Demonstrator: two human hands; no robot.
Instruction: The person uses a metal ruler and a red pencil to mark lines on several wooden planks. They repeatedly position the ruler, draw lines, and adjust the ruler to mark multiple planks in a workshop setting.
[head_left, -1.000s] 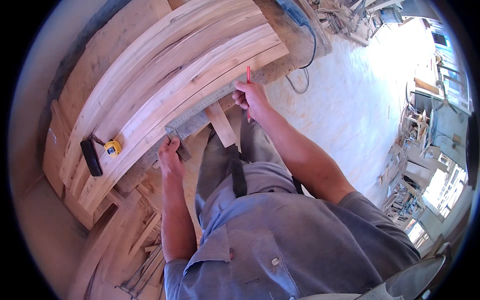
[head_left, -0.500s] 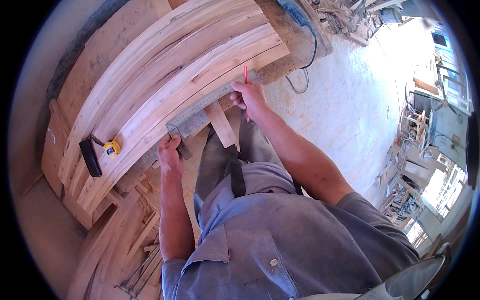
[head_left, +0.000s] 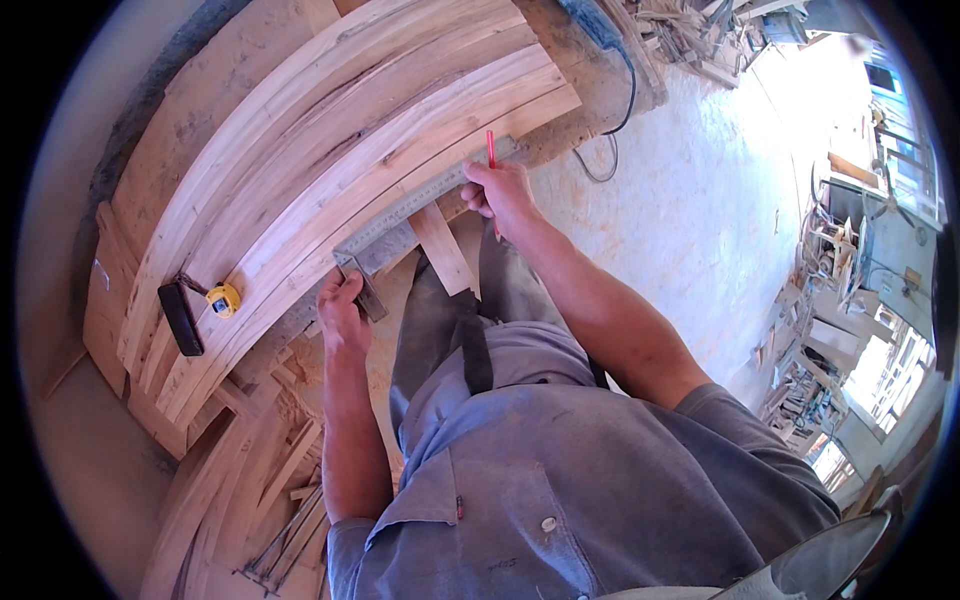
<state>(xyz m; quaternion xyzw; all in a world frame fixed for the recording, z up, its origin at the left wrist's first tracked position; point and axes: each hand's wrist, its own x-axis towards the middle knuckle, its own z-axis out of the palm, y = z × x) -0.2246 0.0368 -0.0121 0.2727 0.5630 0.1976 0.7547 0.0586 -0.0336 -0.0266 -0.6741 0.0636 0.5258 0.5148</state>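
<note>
Several long, curved wooden boards [head_left: 330, 150] lie side by side on the bench. Along the near edge of the closest board rests a metal square [head_left: 412, 204] with a ruled blade. My left hand [head_left: 342, 310] is closed on the square's thick end, thumb on top. At the blade's other end, my right hand [head_left: 507, 200] is closed round a red pencil [head_left: 491, 147], held upright, its fingers beside the blade. A short wooden strip [head_left: 444, 250] juts toward me from under the blade.
A yellow tape measure [head_left: 223, 299] and a black oblong object [head_left: 180, 320] sit on the boards at left. A blue power tool [head_left: 592, 24] with a cable lies at the far end. Wood offcuts [head_left: 700, 45] are heaped beyond, and curved pieces [head_left: 215, 490] lie below left.
</note>
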